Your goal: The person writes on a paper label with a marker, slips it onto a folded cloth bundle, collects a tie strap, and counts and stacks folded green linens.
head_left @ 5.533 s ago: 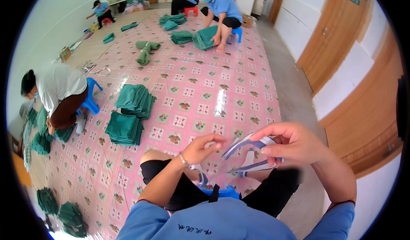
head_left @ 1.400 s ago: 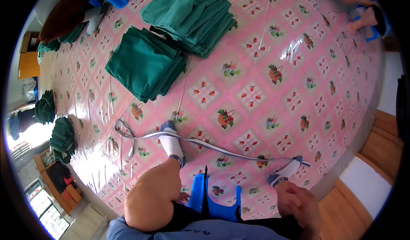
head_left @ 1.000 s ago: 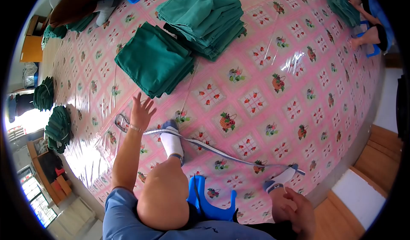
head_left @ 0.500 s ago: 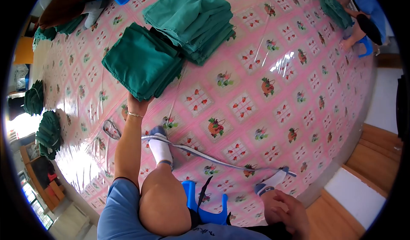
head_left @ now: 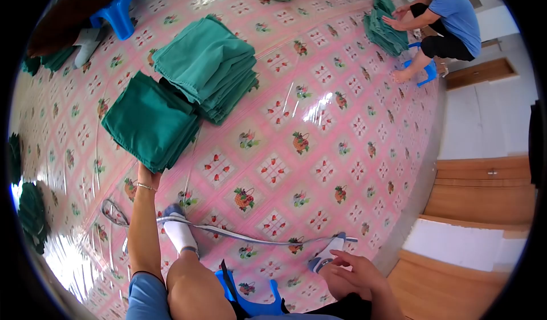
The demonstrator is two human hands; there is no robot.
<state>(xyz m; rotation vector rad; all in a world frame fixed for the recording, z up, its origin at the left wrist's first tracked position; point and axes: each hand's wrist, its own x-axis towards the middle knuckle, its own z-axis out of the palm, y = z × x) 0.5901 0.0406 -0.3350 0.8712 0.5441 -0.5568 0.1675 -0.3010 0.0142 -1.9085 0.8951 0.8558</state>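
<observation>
My left hand (head_left: 149,177) reaches to the near edge of the dark green folded cloth stack (head_left: 149,120); its fingers are hidden beneath the cloth. Against that stack's upper right side lies a lighter green cloth stack (head_left: 205,64). Near my right leg, my right hand (head_left: 356,271) hangs with its fingers apart and nothing in them. A long grey-and-white strap (head_left: 239,236) runs across the floor over both my feet, with a loop at its left end.
A co-worker in blue (head_left: 450,18) handles green cloth (head_left: 384,29) at the upper right. Another person sits by a blue stool (head_left: 121,13) at the upper left. Green bundles (head_left: 32,217) lie at the left edge. My blue stool (head_left: 256,306) is beneath me.
The strap left my hands and lies across the floor. My left hand has reached forward to the dark green stack, its fingers going under the near edge. The view has shifted, showing more of the co-worker.
</observation>
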